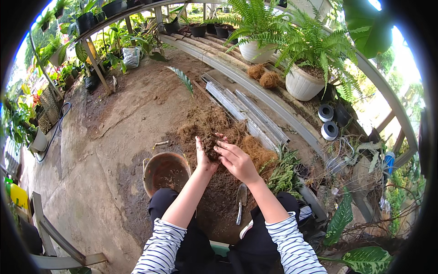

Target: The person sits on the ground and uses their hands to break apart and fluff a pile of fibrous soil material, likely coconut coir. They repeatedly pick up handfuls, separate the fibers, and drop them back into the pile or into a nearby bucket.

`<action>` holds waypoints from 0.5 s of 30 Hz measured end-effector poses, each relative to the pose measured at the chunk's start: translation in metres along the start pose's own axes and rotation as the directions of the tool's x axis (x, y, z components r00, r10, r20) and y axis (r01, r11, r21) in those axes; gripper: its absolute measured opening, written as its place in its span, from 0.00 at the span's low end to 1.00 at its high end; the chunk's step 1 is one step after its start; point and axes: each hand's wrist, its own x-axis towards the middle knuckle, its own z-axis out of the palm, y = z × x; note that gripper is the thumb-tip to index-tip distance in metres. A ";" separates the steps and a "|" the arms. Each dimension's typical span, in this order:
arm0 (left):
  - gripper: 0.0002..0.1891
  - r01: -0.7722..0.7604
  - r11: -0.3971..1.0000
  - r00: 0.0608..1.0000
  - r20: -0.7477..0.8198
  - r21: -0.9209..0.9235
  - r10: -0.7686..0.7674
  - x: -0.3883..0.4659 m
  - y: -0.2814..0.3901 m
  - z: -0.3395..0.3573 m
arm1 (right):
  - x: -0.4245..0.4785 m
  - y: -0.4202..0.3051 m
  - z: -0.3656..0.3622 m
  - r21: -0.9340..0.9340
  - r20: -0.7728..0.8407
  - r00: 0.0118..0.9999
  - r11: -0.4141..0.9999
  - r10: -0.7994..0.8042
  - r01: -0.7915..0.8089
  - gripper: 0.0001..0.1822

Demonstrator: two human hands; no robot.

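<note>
Both hands are raised together over the soil heap. My left hand (206, 160) cups a dark clump of soil (211, 145) against its palm. Bent fingers of my right hand (239, 163) touch the clump from the other side. Beneath them lies loose dark soil (219, 198), with brown coconut fibre (208, 120) beyond it and a more orange tuft of fibre (258, 150) to the right. A hand trowel (241, 203) rests on the soil between my knees. Left of my forearm stands a round bucket (164, 171), its inside smeared with soil.
Metal channels (243, 111) lie beyond the fibre. Cut fern fronds (282, 176) are at the right. Two white pots with ferns (304, 82) and two fibre balls (269, 79) sit on a slatted bench. A hose (61, 118) curves along the concrete floor at the left.
</note>
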 end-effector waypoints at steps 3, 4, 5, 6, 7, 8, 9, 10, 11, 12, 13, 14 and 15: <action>0.35 0.069 0.996 0.996 -0.060 0.057 -0.066 -0.004 -0.002 0.011 | -0.002 0.006 0.001 -0.033 -0.142 0.989 0.999 0.034 -0.039 0.16; 0.34 0.088 0.994 0.995 -0.047 0.064 -0.085 -0.005 -0.002 0.015 | -0.003 0.007 0.000 -0.063 -0.148 0.988 0.997 0.032 -0.041 0.15; 0.34 0.107 0.992 0.994 -0.035 0.071 -0.105 -0.006 -0.004 0.018 | -0.004 0.007 -0.002 -0.094 -0.155 0.987 0.995 0.029 -0.044 0.13; 0.34 0.121 0.989 0.993 -0.025 0.080 -0.119 -0.006 -0.003 0.019 | -0.001 0.005 -0.001 -0.113 -0.151 0.988 0.993 0.013 -0.030 0.11; 0.34 0.123 0.990 0.992 -0.001 0.076 -0.123 -0.005 -0.002 0.016 | 0.001 0.004 -0.003 -0.154 -0.113 0.994 0.988 -0.014 -0.003 0.12; 0.33 0.124 0.990 0.992 0.024 0.072 -0.126 -0.003 -0.002 0.011 | 0.002 0.005 -0.007 -0.194 -0.074 0.996 0.981 -0.040 0.025 0.13; 0.33 0.126 0.989 0.990 0.046 0.072 -0.130 -0.001 -0.001 0.007 | 0.005 0.002 -0.009 -0.231 -0.036 0.997 0.971 -0.064 0.054 0.14; 0.33 0.116 0.991 0.993 0.029 0.064 -0.118 0.002 -0.001 0.004 | 0.006 -0.002 -0.009 -0.258 -0.028 0.997 0.964 -0.073 0.064 0.15; 0.34 0.127 0.990 0.992 -0.003 0.061 -0.127 0.001 -0.002 0.000 | 0.008 -0.008 -0.009 -0.283 -0.020 0.996 0.956 -0.083 0.074 0.16; 0.34 0.147 0.988 0.989 -0.031 0.054 -0.146 -0.001 -0.006 0.003 | 0.008 -0.010 -0.010 -0.318 -0.013 0.996 0.945 -0.087 0.079 0.17; 0.34 0.167 0.985 0.985 -0.059 0.047 -0.164 -0.003 -0.009 0.006 | 0.006 -0.010 -0.008 -0.361 0.009 0.997 0.930 -0.075 0.074 0.18; 0.34 0.176 0.979 0.983 -0.078 0.102 -0.168 -0.005 -0.011 0.009 | 0.005 -0.011 -0.005 -0.404 0.030 0.998 0.912 -0.063 0.070 0.18; 0.34 0.169 0.980 0.983 -0.091 0.107 -0.160 -0.003 -0.010 0.005 | 0.005 -0.013 -0.002 -0.437 0.050 0.997 0.897 -0.053 0.069 0.19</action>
